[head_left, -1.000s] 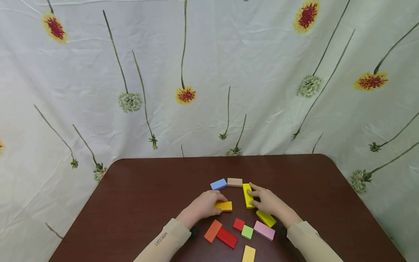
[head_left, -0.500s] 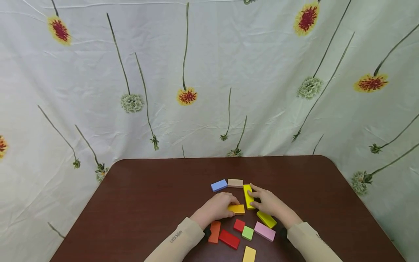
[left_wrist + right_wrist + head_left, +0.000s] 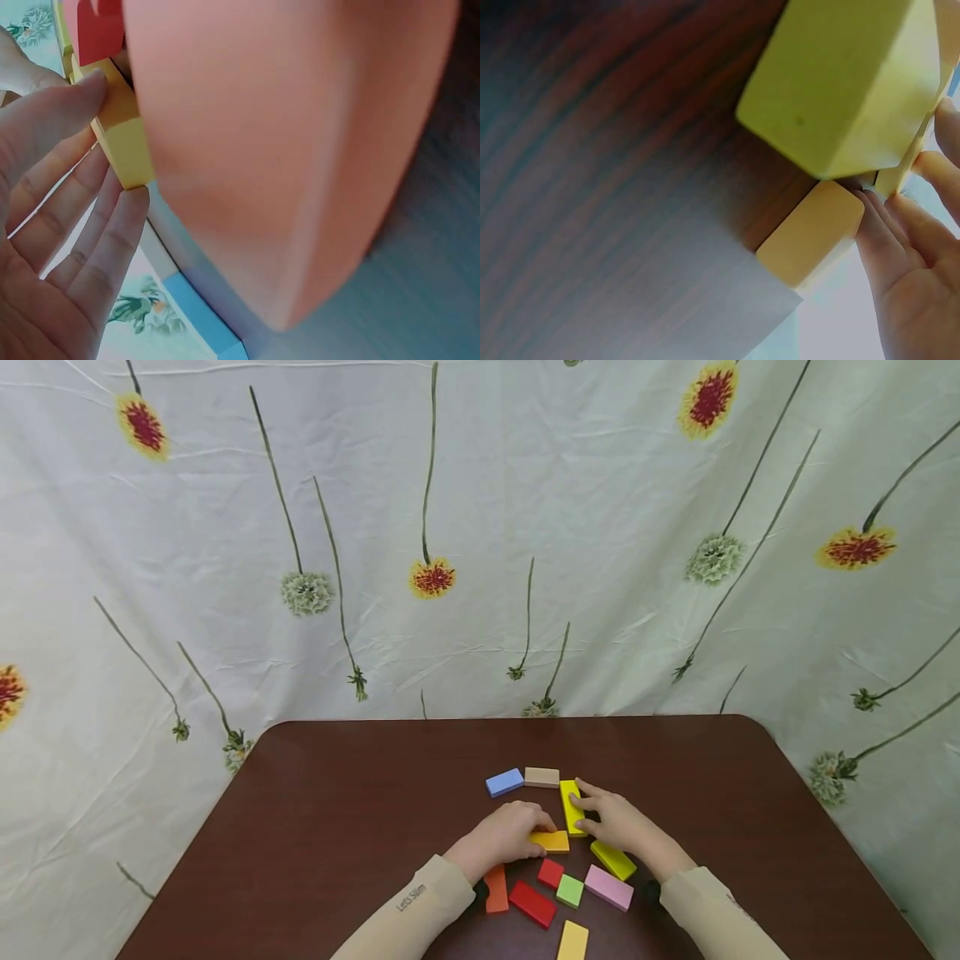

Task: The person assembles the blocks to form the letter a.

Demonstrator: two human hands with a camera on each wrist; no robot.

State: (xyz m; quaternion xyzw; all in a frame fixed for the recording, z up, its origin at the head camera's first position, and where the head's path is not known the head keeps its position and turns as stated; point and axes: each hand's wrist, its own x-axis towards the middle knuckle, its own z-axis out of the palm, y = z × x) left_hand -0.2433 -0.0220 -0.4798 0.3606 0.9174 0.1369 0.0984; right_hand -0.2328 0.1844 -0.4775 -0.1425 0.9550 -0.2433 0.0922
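My left hand [image 3: 506,835] pinches an orange-yellow block [image 3: 553,842] between thumb and fingers. In the left wrist view the thumb [image 3: 86,94] lies along this block [image 3: 126,146]. The block's right end is right by the lower part of a bright yellow block [image 3: 572,808], which my right hand [image 3: 626,822] holds with spread fingers and thumb. Beyond the yellow block's far end lie a beige block [image 3: 542,777] and a blue block [image 3: 505,782], forming a curved row. An olive-yellow block [image 3: 612,860] sits below the right hand and fills much of the right wrist view.
Nearer the body lie a small red block [image 3: 551,873], a light green one [image 3: 570,891], a pink one [image 3: 609,887], a long red one [image 3: 533,904] and a pale yellow one [image 3: 573,941]. An orange-red block [image 3: 497,890] is beside the left wrist. A flowered cloth [image 3: 480,527] hangs behind the table.
My left hand has moved right with the orange-yellow block, up to the yellow block. The orange-red block by the left wrist has turned, and the long red block has shifted slightly right. The right hand stays put.
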